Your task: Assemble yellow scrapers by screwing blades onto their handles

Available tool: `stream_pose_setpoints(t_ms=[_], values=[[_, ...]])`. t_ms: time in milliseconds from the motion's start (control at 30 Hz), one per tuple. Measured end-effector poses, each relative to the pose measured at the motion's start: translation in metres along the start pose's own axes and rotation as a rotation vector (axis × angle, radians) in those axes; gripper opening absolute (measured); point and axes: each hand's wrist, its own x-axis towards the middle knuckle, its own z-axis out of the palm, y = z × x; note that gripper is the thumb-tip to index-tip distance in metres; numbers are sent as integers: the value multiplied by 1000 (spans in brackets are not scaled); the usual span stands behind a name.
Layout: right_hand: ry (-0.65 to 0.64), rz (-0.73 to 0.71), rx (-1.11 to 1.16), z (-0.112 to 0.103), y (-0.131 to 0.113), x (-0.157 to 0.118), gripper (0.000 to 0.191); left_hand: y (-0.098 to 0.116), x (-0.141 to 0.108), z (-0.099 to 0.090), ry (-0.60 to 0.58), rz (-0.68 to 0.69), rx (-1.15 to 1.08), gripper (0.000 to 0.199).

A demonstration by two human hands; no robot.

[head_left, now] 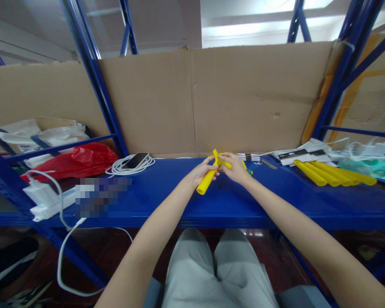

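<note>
A yellow tube-like handle (205,182) is held over the blue shelf, its round end pointing down toward me. My left hand (202,171) is wrapped round its upper part. My right hand (235,167) touches the upper end, its fingers closed on a small yellow piece (226,164) beside the handle. Where the two yellow parts meet is too small to make out. Just behind my right hand a green and yellow object (249,172) lies partly hidden on the shelf.
Several yellow tubes (319,173) lie at the right beside white packets (287,157). A phone (136,161) rests on a coiled white cable at the left, near a red bag (83,162) and a power strip (53,205). Cardboard (244,98) stands behind the blue shelf (167,192).
</note>
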Motion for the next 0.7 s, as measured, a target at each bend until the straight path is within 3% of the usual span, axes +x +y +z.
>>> stream_pose_setpoints(t_ms=[200,400,533,700], values=[[-94,6,-7,3,11,1,43,-1,1,-3,17,-19,34,65],[-277,98,-97,-4,11,3,58,-2,4,-6,49,0,24,64],[-401,310,-352,-29,15,3,54,0,5,-6,165,14,-6,66],[-653,548,-550,-58,39,-2,45,4,1,-5,308,6,-20,64]])
